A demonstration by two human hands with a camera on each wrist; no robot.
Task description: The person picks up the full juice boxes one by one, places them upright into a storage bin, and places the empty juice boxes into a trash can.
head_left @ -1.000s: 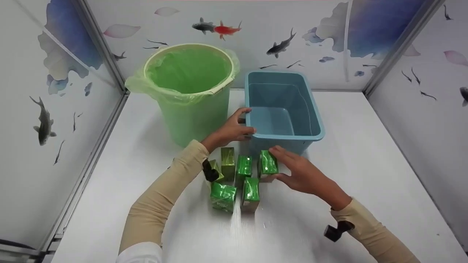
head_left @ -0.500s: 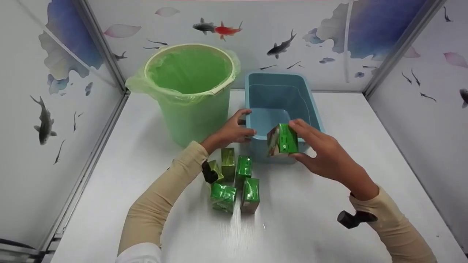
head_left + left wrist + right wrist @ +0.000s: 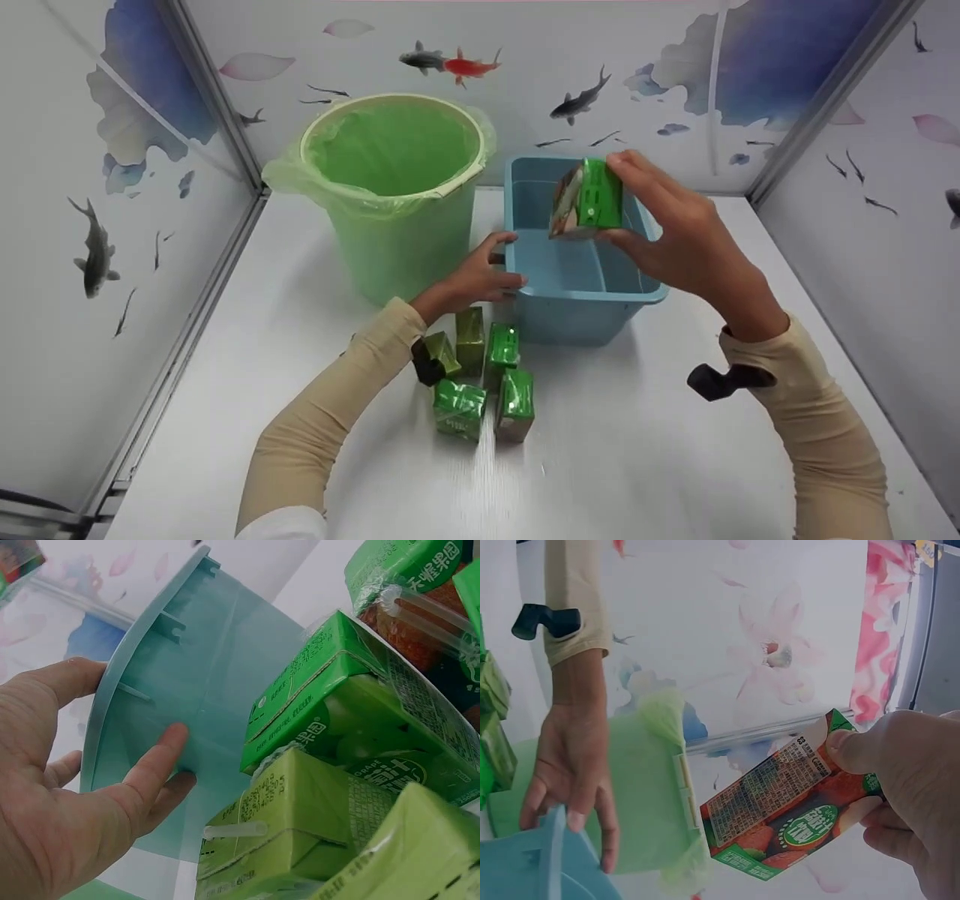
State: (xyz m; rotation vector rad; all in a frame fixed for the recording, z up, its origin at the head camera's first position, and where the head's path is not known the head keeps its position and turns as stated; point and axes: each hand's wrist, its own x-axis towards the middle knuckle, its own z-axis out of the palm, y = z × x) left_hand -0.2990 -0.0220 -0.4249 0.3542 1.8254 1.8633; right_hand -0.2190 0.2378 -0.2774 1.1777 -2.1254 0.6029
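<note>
My right hand pinches a juice carton between thumb and fingers, above the opening of a light-blue plastic tub. In the right wrist view the carton is tilted, showing a printed label and red fruit pictures. My left hand holds the tub's left rim near its front corner. In the left wrist view the thumb and fingers of this hand lie on both sides of the rim. Close by, several green juice cartons stand on the table, some under the left wrist.
A green bucket lined with a green plastic bag stands left of the tub. The white table is enclosed by printed panels at the back and sides.
The right hand has lifted a juice carton from the group on the table and carried it up and away over the tub. My left hand has stayed on the rim.
</note>
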